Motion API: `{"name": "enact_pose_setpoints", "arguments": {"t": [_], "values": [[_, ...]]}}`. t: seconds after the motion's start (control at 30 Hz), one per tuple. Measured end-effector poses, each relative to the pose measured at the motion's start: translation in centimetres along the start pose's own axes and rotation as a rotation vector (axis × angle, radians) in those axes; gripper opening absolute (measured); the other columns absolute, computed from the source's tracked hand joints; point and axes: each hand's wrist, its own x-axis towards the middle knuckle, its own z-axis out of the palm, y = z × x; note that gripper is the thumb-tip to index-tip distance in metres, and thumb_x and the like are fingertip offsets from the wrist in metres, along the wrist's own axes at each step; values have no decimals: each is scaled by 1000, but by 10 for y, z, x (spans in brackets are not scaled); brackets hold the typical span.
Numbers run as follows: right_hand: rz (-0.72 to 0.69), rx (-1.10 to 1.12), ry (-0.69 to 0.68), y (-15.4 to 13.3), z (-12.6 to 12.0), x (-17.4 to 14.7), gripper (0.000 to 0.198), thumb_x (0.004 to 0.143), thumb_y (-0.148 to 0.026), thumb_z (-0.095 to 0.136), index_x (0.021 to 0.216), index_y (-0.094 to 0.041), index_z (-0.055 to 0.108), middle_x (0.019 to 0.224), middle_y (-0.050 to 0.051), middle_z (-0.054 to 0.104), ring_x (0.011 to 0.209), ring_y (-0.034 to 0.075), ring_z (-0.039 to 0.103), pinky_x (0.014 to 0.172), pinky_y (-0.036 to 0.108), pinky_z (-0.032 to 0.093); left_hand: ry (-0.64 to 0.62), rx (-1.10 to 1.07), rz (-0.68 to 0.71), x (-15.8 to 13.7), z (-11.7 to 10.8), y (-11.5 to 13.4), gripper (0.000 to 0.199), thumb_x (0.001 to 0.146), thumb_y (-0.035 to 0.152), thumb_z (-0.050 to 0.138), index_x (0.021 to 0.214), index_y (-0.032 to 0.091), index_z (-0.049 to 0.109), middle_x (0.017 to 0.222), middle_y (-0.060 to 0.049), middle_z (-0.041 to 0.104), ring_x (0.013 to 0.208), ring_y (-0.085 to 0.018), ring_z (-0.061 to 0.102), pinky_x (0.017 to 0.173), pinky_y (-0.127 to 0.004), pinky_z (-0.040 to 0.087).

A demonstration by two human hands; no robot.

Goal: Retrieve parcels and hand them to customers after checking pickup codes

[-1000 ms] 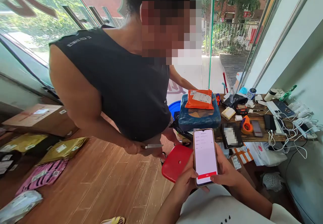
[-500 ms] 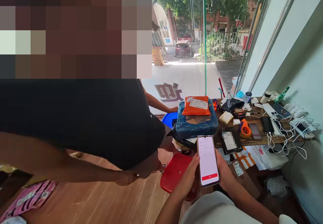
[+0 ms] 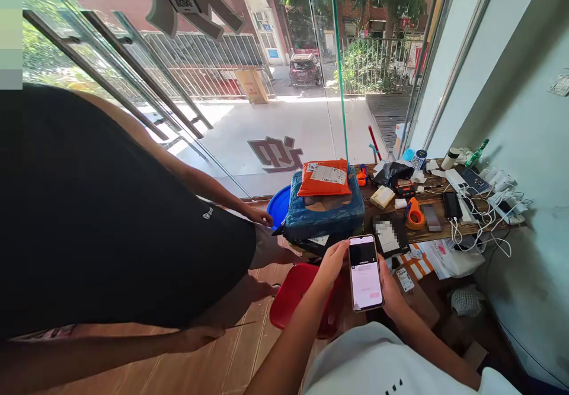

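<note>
A smartphone (image 3: 366,279) is held upright in front of my body, its screen lit, dark at the top and pale pink below. My left hand (image 3: 333,263) grips its left edge, and my right hand (image 3: 391,288) is wrapped round its right edge. Just beyond the phone, an orange parcel (image 3: 325,178) with a white label lies on top of a larger blue-wrapped package (image 3: 326,211). A black packet (image 3: 389,236) with a white label lies on the table behind my right hand.
A person in a dark shirt (image 3: 111,217) stands close on the left, one hand near a blue round object (image 3: 279,207). A red stool (image 3: 293,297) stands beneath my left forearm. The wooden table (image 3: 427,233) holds an orange tape dispenser (image 3: 415,214) and tangled white cables (image 3: 486,211).
The phone's screen has switched from a white page with a red button to a dark-topped pink one. My view has shifted, and the person in dark has straightened somewhat.
</note>
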Motion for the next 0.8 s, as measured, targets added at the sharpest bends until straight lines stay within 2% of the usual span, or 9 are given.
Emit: {"name": "enact_pose_setpoints", "arguments": {"t": [0.13,0.27,0.37,0.53,0.63,0.73,0.8], "values": [[14,12,28,1,-14,3,80,81,-87,54,136,-29,58,132,5,67,129,27,57,118,48,38,-35,-6,-18,8,15,-3,39,56,49,85,75,17,74,63,-4,68,66,-21,61,65,-31,48],[22,55,28,0,-29,8,76,81,-85,57,133,-30,58,133,5,67,126,27,60,117,48,40,-30,18,-23,19,28,-8,46,48,52,87,73,17,72,70,-5,72,67,-20,61,64,-30,47],[7,71,29,-4,-42,14,70,85,-81,57,132,-30,58,132,5,67,125,25,60,115,46,42,-30,36,-61,29,39,-11,47,56,55,81,83,17,74,77,-8,75,76,-25,67,67,-32,48],[-8,98,56,-16,-67,33,75,82,-82,59,134,-28,58,134,6,67,124,24,61,115,45,42,-4,37,-115,59,64,-19,44,68,54,69,90,16,73,72,-8,74,77,-27,69,74,-33,49],[19,114,132,-23,-90,49,75,78,-85,61,127,-27,63,128,7,70,121,27,63,110,46,47,-6,-47,-158,82,81,-40,42,76,49,63,100,17,73,88,-11,77,90,-27,70,81,-33,50],[71,149,219,-26,-131,67,75,76,-88,59,120,-27,66,118,8,75,116,31,68,97,49,56,176,-120,-261,101,96,-79,25,79,36,67,98,21,71,105,-8,77,113,-26,66,89,-32,49],[106,163,306,-24,-170,83,78,71,-90,61,116,-27,66,108,8,78,111,34,70,89,49,60,279,-121,-391,111,104,-109,19,75,29,75,91,20,70,103,-11,76,117,-30,64,89,-35,50]]}}
